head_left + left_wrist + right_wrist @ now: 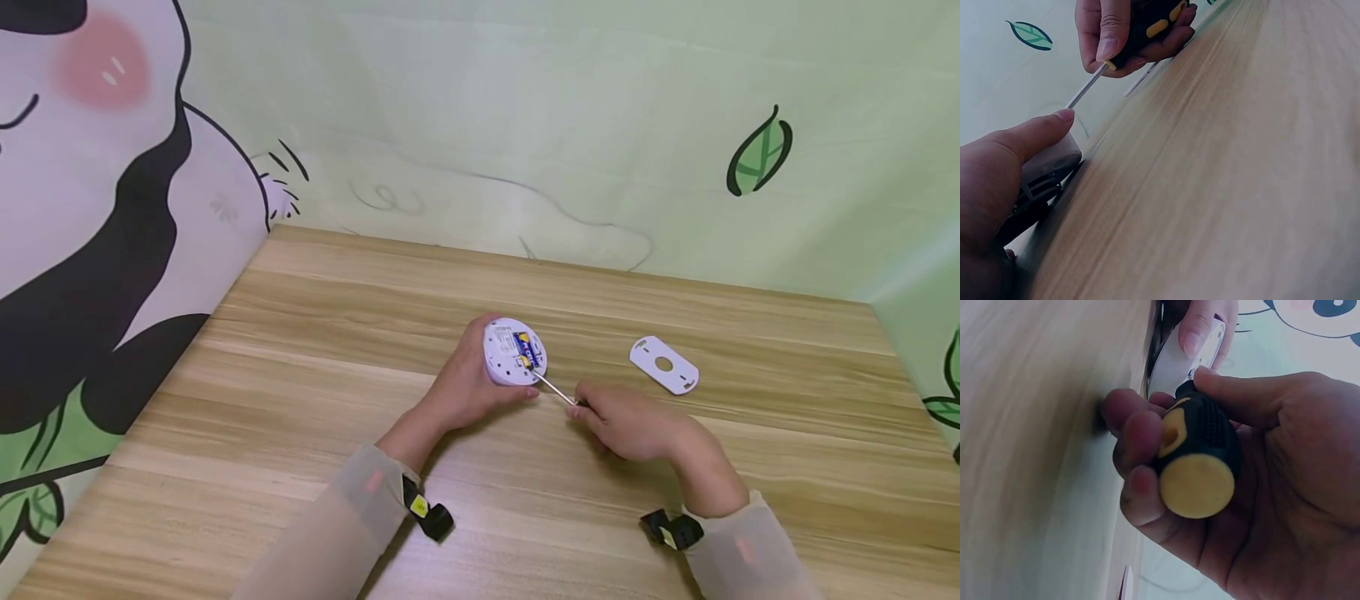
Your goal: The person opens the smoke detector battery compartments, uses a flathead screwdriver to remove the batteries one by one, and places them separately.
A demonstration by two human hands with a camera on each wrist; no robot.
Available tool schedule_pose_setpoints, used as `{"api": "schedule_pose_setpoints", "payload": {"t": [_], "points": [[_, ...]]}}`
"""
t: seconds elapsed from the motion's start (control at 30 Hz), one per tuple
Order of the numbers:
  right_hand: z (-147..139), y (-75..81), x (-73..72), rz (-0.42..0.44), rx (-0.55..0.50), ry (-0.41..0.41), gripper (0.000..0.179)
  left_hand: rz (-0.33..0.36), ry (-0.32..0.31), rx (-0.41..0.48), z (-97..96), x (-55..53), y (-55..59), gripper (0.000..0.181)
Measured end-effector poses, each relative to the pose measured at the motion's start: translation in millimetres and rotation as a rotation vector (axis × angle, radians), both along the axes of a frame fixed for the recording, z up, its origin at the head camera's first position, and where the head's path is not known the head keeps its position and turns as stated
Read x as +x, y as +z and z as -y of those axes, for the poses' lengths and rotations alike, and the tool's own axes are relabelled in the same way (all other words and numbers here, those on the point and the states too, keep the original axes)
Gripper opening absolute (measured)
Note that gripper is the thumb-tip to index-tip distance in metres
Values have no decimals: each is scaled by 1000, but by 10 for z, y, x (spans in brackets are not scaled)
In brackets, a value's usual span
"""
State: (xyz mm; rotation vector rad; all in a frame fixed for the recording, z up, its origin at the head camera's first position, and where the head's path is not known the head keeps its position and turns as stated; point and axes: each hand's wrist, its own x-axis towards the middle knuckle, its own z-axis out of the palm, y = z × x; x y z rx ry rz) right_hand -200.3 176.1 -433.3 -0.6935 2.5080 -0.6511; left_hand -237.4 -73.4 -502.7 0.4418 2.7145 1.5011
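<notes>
A round white smoke detector (501,354) stands tilted on the table with its back turned up. In its open compartment lies a blue and yellow battery (524,345). My left hand (463,383) grips the detector from the left, thumb along its near edge. Black slots show on its underside in the left wrist view. My right hand (633,421) holds a screwdriver (555,388), its metal shaft pointing left and its tip at the near end of the battery. The black and yellow handle (1197,485) lies within the curled fingers in the right wrist view.
A white oblong mounting plate (664,365) with a round centre hole lies flat on the wooden table (337,308), right of the detector. Behind the table hangs a pale green cloth backdrop (480,100) with a printed panda and leaves.
</notes>
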Motion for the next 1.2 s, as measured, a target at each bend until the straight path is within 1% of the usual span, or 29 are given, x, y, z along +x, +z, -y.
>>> {"api": "schedule_pose_setpoints", "payload": {"t": [0.27, 0.63, 0.97, 1.2], "points": [[18, 6, 2, -13, -5, 6, 23, 21, 22, -5, 1, -8, -5, 116], [39, 6, 12, -70, 17, 2, 22, 25, 38, 16, 1, -5, -3, 116], [63, 11, 8, -121, 22, 9, 23, 46, 50, 43, 2, -9, -1, 116], [71, 14, 11, -127, 30, -6, 24, 42, 52, 35, 2, -11, 3, 117]]}}
